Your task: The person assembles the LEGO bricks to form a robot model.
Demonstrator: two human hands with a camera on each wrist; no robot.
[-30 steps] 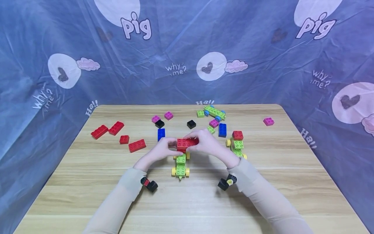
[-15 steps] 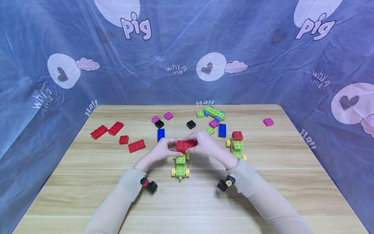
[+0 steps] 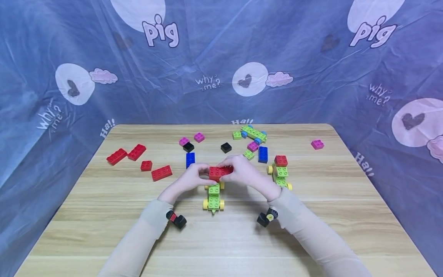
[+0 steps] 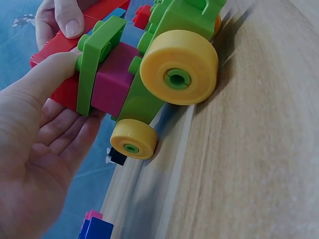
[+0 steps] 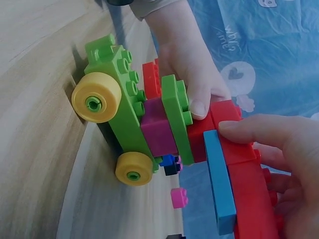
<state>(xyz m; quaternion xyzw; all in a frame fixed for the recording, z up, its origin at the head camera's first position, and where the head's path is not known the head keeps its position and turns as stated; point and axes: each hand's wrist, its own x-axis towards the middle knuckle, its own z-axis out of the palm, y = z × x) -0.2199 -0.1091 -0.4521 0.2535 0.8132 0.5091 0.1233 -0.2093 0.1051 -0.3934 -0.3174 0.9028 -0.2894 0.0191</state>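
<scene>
I'd press straight down evenly — left hand (image 3: pixel 192 177) and right hand (image 3: pixel 242 170) both pinching the red bricks (image 3: pixel 215 174) atop the yellow-wheeled green car (image 3: pixel 214 201).

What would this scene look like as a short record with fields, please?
Left hand: grips the red bricks
Right hand: grips them too
Under them: green plate, magenta brick, green base with yellow wheels
Second car: right of both hands, red brick on top
Blue-wheeled base: far side of the table
Loose red bricks: left side
</scene>
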